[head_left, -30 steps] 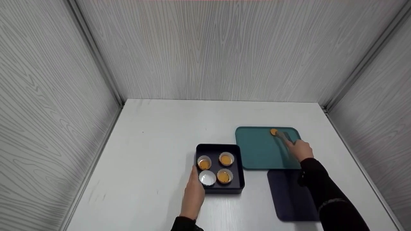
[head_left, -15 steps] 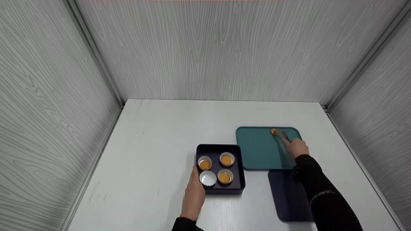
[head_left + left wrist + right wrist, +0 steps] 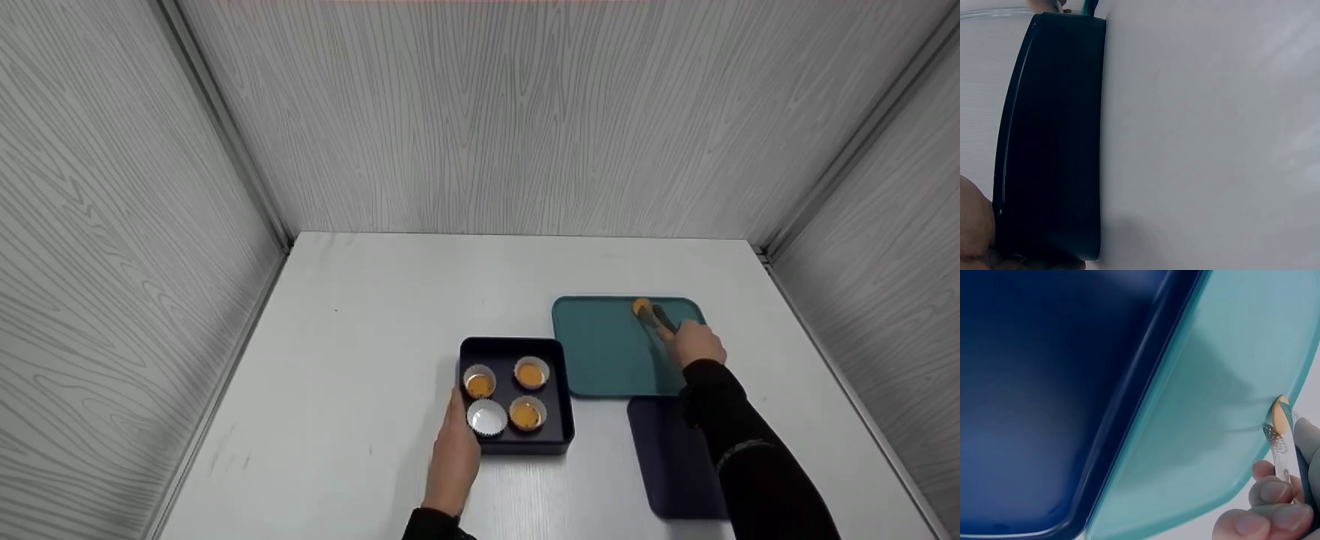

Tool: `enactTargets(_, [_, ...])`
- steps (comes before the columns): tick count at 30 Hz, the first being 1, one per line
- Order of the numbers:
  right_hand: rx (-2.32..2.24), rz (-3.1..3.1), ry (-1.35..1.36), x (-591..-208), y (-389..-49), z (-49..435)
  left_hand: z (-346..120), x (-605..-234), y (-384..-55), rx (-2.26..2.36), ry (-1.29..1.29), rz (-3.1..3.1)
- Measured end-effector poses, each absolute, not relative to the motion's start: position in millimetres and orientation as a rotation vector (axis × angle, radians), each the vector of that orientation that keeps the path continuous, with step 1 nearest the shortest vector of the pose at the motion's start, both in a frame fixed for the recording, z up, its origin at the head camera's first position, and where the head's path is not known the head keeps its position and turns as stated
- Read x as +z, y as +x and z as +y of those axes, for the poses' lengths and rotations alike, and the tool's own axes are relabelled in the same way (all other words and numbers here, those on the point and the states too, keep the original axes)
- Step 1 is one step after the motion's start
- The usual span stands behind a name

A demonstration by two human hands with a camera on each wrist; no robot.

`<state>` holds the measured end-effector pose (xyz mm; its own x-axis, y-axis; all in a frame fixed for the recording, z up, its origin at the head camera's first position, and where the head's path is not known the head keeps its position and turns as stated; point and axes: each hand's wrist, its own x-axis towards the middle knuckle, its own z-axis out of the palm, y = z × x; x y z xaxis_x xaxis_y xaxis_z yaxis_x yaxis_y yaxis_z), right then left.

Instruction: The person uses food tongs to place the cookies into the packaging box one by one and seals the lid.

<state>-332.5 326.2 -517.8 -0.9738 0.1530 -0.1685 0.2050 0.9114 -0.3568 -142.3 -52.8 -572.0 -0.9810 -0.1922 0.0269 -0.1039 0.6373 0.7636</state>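
In the head view my right hand (image 3: 696, 343) grips small serving tongs (image 3: 660, 319) over the far side of a teal tray (image 3: 607, 352). Close up in the right wrist view, the tong tips stand either side of a round orange biscuit-like disc (image 3: 1280, 415), which looks tilted up on edge. My left hand (image 3: 453, 461) holds the near left corner of a dark square box (image 3: 559, 420), thumb by the rim. Inside the box are three paper cups (image 3: 531, 373) with orange discs, and a white paper cup (image 3: 487, 418) with no disc in it.
A dark navy tray (image 3: 671, 465) lies right of the box, against the teal tray's near edge and partly under the right sleeve (image 3: 750, 450). Pale wood-grain walls (image 3: 480, 120) enclose the white table (image 3: 360, 337) at the back and sides.
My right hand has shifted slightly left, and the tongs have narrowed about the disc at the teal tray's far side. The left hand and box stay in place.
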Motion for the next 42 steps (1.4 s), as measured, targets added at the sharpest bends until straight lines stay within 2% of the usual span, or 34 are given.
enactTargets(11, [-0.547, 3.065, 0.187, -523.2, -333.1, 320.6, -52.7, -573.1, -139.2, -1.197, 0.187, -2.722])
enactTargets(27, [-0.52, 3.164, 0.042, -528.7, -325.8, 321.9, -51.0, -571.5, -140.5, -1.269, 0.251, -2.739])
enactTargets(42, [-0.537, 3.224, -0.091, -519.7, -319.0, 319.0, -52.6, -573.2, -140.2, -1.25, 0.211, -2.739])
